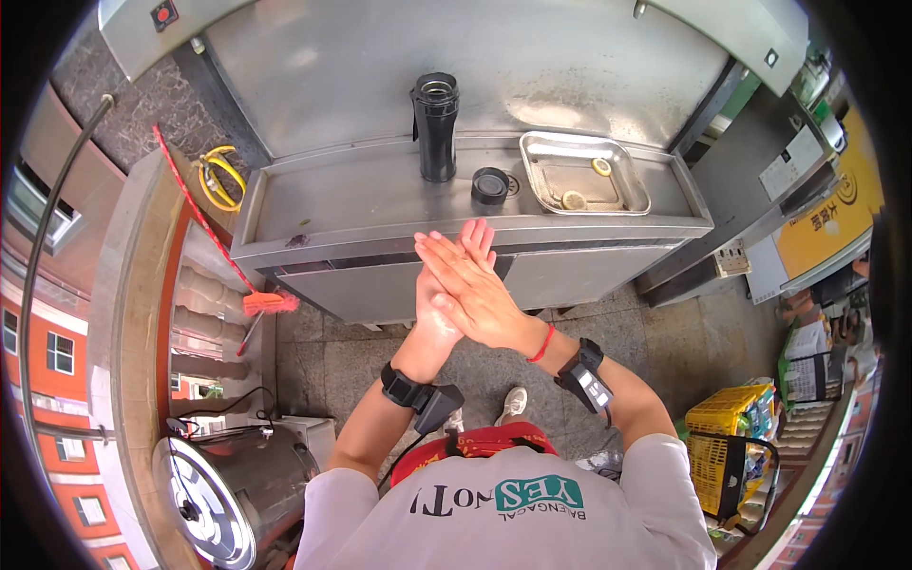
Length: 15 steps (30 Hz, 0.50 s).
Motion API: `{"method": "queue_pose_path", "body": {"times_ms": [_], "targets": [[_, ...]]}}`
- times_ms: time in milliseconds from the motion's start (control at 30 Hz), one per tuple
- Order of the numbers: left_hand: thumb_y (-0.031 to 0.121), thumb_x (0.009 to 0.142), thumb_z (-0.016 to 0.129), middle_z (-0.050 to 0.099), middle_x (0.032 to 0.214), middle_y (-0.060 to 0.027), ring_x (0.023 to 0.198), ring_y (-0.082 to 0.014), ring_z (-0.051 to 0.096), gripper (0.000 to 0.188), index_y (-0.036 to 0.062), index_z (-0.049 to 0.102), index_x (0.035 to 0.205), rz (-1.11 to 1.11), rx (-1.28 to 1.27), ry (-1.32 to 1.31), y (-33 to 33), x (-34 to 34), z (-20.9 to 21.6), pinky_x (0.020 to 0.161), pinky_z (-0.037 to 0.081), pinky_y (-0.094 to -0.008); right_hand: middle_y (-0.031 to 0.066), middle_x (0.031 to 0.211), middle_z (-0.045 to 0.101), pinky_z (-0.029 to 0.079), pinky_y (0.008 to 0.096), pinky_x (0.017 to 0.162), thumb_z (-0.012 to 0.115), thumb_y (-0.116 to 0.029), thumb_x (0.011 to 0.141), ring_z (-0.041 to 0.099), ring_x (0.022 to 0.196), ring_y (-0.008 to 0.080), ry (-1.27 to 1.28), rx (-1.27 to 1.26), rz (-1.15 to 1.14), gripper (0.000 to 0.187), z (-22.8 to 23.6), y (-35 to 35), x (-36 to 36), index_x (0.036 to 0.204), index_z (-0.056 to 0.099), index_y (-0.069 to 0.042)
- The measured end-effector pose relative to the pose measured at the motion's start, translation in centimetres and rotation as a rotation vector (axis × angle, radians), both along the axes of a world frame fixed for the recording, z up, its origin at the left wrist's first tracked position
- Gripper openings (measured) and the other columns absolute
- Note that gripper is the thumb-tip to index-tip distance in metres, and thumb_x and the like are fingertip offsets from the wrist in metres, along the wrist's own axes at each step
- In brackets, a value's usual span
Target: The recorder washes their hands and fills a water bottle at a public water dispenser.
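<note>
My two hands meet palm to palm in front of the steel counter's near edge. My right hand (480, 299) lies flat across my left hand (430, 302), fingers stretched out, and hides much of it. Fingertips of the left hand show beyond the right one; its wrist looks wet or whitish. No object shows between them. Beyond them on the counter (351, 204), a black thermos flask (437, 133) stands upright with its mouth uncovered. A round black lid (490, 185) sits beside it. To the right, a steel tray (570, 171) holds lemon slices (574, 200).
A red-handled broom (270, 302) leans at the left near a yellow coiled hose (221, 179). A large metal drum (237, 484) stands at lower left. Yellow baskets (730, 410) with packages stand at lower right. A steel panel (456, 57) rises behind the counter.
</note>
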<state>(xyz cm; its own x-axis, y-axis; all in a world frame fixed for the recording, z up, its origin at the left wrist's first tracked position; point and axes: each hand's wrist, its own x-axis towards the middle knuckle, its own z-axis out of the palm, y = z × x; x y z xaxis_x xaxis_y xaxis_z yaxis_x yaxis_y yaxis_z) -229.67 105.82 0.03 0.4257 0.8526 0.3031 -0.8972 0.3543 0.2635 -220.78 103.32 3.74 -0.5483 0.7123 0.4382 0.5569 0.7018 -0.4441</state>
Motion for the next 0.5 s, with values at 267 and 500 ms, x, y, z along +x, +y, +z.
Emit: {"method": "queue_pose_path", "body": {"times_ms": [267,500], "targets": [[0.047,0.098,0.022,0.044,0.134,-0.015,0.134,-0.0271,0.032,0.061,-0.0013,0.043,0.128,0.48,0.681,0.966,1.1,0.0,4.1,0.113,0.015,-0.0385,0.0151,0.144,0.038,0.024,0.0359,0.111,0.033,-0.051,0.098,0.034,0.135,0.0231,1.515,-0.695,-0.456,0.066,2.3,3.9,-2.5,0.142,0.03,-0.002],[0.041,0.094,0.031,0.057,0.057,-0.0083,0.08,-0.0251,0.06,0.056,0.0041,0.053,0.058,0.669,0.674,0.975,1.3,1.6,4.2,0.103,0.03,-0.037,-0.0016,0.079,0.062,0.033,0.0493,0.094,0.037,-0.021,0.096,0.053,0.094,0.0138,2.432,-0.584,2.568,0.033,0.9,3.8,-7.2,0.076,0.062,-0.015]]}}
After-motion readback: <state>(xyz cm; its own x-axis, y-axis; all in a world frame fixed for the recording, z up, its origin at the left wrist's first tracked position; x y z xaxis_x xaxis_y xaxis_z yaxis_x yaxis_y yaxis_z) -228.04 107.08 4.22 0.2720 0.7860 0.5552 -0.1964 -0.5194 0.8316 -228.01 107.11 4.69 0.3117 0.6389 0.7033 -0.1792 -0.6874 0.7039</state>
